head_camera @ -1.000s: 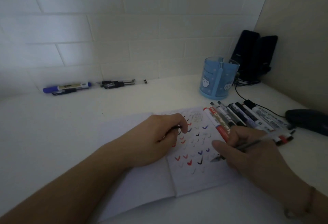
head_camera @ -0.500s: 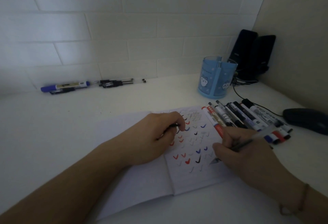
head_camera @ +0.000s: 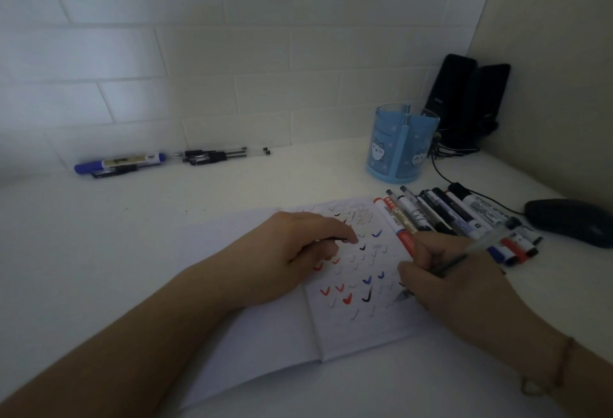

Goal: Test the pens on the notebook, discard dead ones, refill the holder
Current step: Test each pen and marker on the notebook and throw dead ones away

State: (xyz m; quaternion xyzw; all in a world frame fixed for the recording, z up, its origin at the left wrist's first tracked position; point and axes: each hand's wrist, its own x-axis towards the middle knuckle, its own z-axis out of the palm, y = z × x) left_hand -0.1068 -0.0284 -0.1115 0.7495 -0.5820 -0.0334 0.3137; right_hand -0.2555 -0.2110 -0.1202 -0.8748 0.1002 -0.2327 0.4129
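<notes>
Pinching pen (head_camera: 464, 253) in right fingers (head_camera: 423, 280), tip on notebook (head_camera: 348, 324)

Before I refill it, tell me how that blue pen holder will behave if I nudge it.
The blue pen holder looks like thin translucent plastic and appears empty, so it is probably light and would slide on the smooth desk. It stands tall on a round base, so a push near the rim might tip it rather than shift it.
</notes>
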